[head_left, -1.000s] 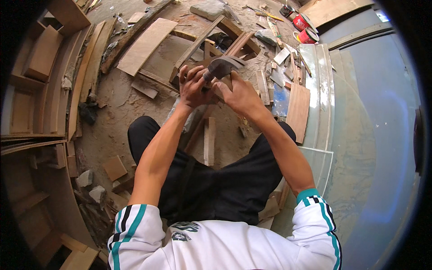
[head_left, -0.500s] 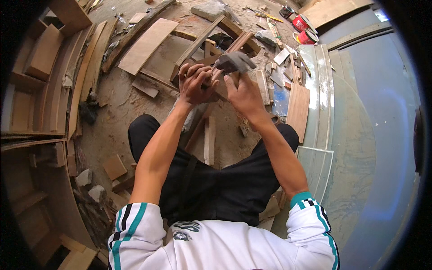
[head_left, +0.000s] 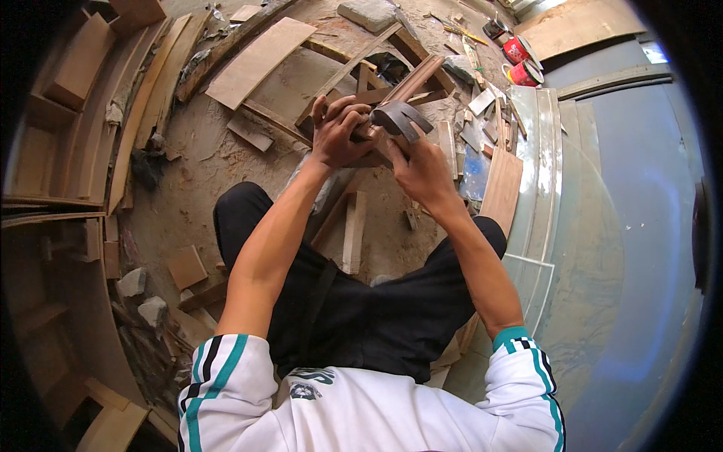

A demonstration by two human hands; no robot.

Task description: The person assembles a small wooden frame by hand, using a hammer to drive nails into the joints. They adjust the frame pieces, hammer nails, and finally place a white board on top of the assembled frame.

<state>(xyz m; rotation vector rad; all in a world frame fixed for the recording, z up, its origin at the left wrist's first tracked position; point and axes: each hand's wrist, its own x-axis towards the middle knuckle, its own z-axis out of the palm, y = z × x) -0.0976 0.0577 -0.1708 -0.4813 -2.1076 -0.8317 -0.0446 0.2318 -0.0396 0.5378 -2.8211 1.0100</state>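
A claw hammer (head_left: 399,119) is gripped in my right hand (head_left: 423,172); its dark metal head sits over a brown wooden strip (head_left: 414,81), and my fist hides most of the handle. Close beside the hammer head, my left hand (head_left: 339,137) is closed around the near end of that strip, fingers curled with the fingertips near the head. Whether a nail is pinched there is too small to tell. The strip lies across a rough wooden frame (head_left: 348,69) on the ground beyond my knees.
A flat board (head_left: 260,60) leans on the frame's left side. Wooden cabinets (head_left: 83,68) stand at left. Glass sheets (head_left: 538,166) and a blue-grey panel (head_left: 648,226) lie at right. Red cans (head_left: 525,73) stand at far right. Offcuts and stones (head_left: 153,310) litter the dirt floor.
The hammer head, blurred before, is now sharp and sits slightly lower. Both hands appear a little farther right, and the whole view has shifted slightly.
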